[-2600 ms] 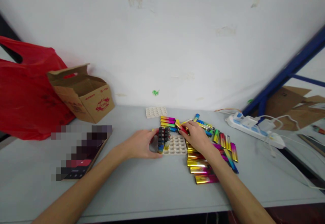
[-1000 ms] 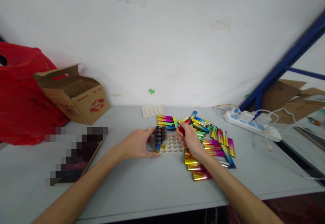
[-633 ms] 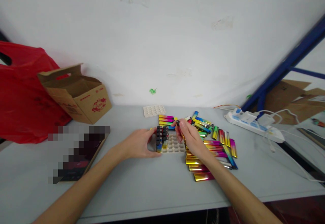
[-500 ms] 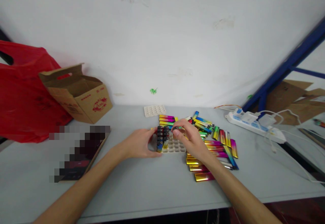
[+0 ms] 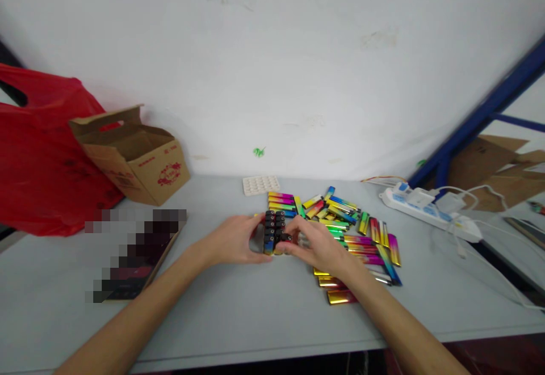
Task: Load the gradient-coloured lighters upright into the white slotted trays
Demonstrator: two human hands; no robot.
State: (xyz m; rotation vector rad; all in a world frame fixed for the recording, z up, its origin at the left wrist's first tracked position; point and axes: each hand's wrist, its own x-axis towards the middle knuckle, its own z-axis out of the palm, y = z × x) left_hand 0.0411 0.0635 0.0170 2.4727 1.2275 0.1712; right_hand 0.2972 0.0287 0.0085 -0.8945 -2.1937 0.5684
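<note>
Black-topped lighters (image 5: 269, 232) stand upright in two rows at the left side of a pale holed tray. My left hand (image 5: 236, 240) is curved round that side, its thumb at the near corner and its fingers at the far one, steadying tray and lighters. Between the thumb and fingers of my right hand (image 5: 314, 244) is another lighter (image 5: 288, 238), its black top showing at the near end of the second row. Whether it is fully seated I cannot tell. My right hand covers most of the tray's holes.
Loose shiny lighters (image 5: 361, 244) are spread to the right. A second holed tray (image 5: 261, 185) lies near the wall. Leftward are an open carton (image 5: 149, 171), a red bag (image 5: 46, 159) and a dark, partly pixelated flat object (image 5: 136, 273). A power strip (image 5: 430, 211) with cables is at right.
My right hand has come nearer and slightly left, bringing its lighter from the tray's far side to the near end of the second row. My left hand stays in place.
</note>
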